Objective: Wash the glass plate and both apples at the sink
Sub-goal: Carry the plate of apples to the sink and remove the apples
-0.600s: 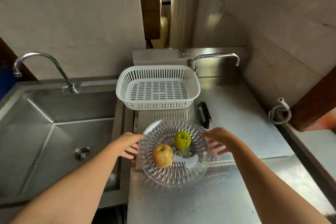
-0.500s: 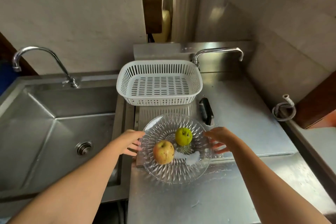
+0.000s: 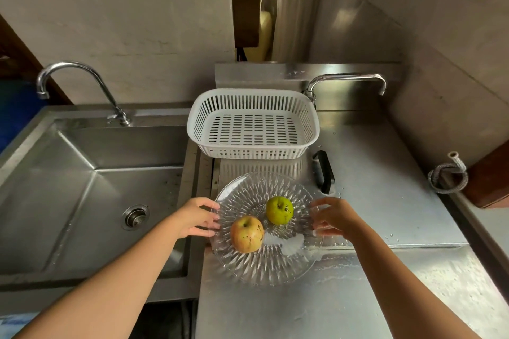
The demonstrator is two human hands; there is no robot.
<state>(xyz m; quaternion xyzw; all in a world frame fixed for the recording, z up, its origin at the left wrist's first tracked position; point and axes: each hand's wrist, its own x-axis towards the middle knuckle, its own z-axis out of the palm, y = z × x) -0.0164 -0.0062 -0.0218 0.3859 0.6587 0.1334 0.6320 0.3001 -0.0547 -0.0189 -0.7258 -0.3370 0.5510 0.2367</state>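
Observation:
A clear ribbed glass plate (image 3: 264,265) rests on the steel counter just right of the sink. On it lie a red-yellow apple (image 3: 247,233) at the left and a green apple (image 3: 279,210) behind it to the right. My left hand (image 3: 197,217) clasps the plate's left rim, thumb on top. My right hand (image 3: 334,216) clasps the right rim, and its fingers show through the glass. The steel sink basin (image 3: 82,201) with its drain (image 3: 135,217) lies to the left, under a curved tap (image 3: 82,74).
A white slotted basket (image 3: 253,124) stands behind the plate. A black handle (image 3: 323,170) lies on the counter to the basket's right. A second tap (image 3: 347,78) reaches over the counter at the back. A coiled hose (image 3: 447,176) sits at the far right edge.
Both hands have closed in on the plate's rim from either side. The plate and both apples keep their places on the counter.

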